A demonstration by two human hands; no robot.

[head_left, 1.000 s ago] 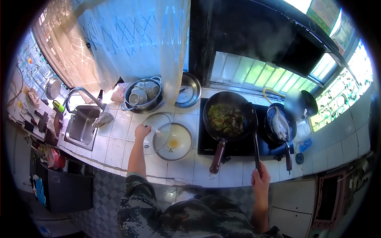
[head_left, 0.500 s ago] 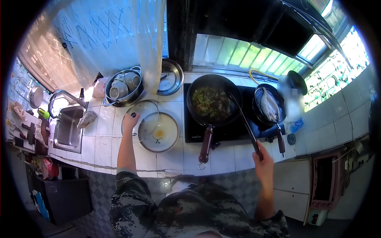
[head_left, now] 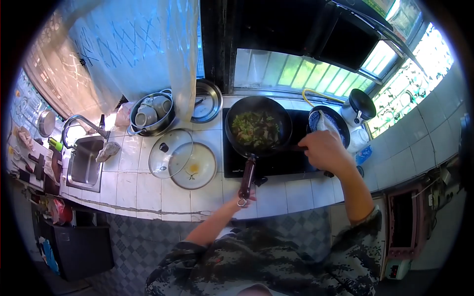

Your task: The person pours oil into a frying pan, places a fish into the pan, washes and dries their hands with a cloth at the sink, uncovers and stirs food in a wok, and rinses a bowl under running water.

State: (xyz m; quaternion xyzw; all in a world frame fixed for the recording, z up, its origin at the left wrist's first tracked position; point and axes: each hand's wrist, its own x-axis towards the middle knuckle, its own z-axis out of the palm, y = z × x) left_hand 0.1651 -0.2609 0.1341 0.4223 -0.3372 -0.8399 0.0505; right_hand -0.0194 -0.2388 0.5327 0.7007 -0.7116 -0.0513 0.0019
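Chopped green and brown food [head_left: 255, 129] lies in the dark wok [head_left: 286, 123] on the black cooktop [head_left: 294, 165]. My left hand [head_left: 245, 201] is at the end of the wok's brown handle [head_left: 248, 177], partly hidden behind it; its fingers are hard to make out. My right hand [head_left: 323, 148] is closed around the dark spatula handle [head_left: 295, 148], whose other end reaches into the wok. A glass lid [head_left: 170, 159] with a black knob overlaps the rim of a white plate [head_left: 203, 172] on the tiles, with no hand on it.
Behind my right hand, a fish [head_left: 326, 123] lies on a blue-patterned plate in a second pan [head_left: 340, 121]. A pot of bowls [head_left: 168, 121] and a round metal lid [head_left: 213, 111] stand at the back. The sink [head_left: 85, 163] is at the left. A dark-topped container [head_left: 362, 102] stands at the right.
My left hand has let go of the glass lid's knob and moved right to the wok handle. My right hand has moved up, and the spatula now lies nearly level across the wok's near right rim.
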